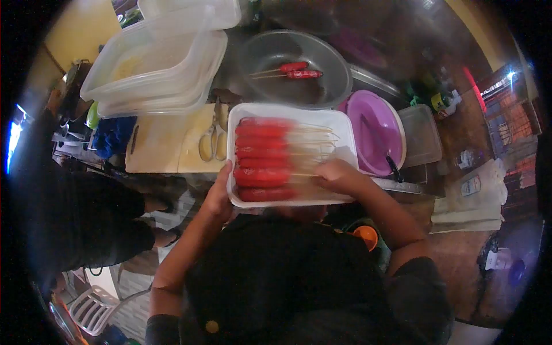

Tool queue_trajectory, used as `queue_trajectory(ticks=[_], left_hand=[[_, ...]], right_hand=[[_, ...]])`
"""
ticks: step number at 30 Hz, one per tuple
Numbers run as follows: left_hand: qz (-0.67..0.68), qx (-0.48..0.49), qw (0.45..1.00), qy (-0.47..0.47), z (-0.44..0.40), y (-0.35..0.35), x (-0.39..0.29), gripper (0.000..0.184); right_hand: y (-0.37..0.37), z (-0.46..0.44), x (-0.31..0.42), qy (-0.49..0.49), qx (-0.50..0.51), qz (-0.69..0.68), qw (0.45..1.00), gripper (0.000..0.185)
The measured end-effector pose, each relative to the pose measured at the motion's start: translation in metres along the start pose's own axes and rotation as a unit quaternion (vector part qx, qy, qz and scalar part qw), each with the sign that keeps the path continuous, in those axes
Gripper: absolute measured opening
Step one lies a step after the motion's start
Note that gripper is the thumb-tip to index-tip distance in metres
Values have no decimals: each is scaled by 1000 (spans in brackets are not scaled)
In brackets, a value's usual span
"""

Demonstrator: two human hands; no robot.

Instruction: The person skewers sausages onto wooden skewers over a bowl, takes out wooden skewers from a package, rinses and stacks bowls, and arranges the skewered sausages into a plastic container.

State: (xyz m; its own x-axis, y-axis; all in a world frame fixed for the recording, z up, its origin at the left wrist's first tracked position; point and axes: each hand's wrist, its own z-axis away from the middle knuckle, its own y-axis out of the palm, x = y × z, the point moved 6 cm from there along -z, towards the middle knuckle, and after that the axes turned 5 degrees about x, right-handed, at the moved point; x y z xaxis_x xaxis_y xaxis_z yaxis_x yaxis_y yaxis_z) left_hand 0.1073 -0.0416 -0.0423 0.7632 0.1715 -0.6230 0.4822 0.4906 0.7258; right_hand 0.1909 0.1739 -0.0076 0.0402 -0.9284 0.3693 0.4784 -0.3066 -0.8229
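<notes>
A white tray [351,198] holds several red hotdogs on sticks [261,154], laid side by side with their sticks pointing right. My left hand [218,194] is closed on the tray's lower left edge. Over the tray's right side, my right hand [339,177] has its fingers closed around the stick of a hotdog skewer low in the row; the stick ends are blurred. Just beyond the tray, a grey bowl [259,57] contains two more red hotdogs on sticks [302,70].
Scissors [213,141] rest on a cutting board [164,155] to the left, below stacked clear plastic containers [155,100]. On the right sit a purple basin [374,115] with a dark-handled utensil, a clear lid [422,135] and a cloth [477,201]. Another person [86,218] stands at left.
</notes>
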Motion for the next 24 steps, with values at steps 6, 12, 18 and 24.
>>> queue_trajectory(ticks=[6,12,18,24], left_hand=[[52,-2,999,16,-1,0,-1,63],[57,15,998,15,-3,-1,1,64],[55,21,998,9,-2,-1,1,65],[70,21,997,-8,-2,-5,2,62]], right_hand=[[4,-15,4,19,5,30,999,31],[-19,-9,-8,20,-123,-11,992,23],[-13,-29,-7,17,-8,68,998,14],[-13,-37,-6,1,-55,67,996,14]])
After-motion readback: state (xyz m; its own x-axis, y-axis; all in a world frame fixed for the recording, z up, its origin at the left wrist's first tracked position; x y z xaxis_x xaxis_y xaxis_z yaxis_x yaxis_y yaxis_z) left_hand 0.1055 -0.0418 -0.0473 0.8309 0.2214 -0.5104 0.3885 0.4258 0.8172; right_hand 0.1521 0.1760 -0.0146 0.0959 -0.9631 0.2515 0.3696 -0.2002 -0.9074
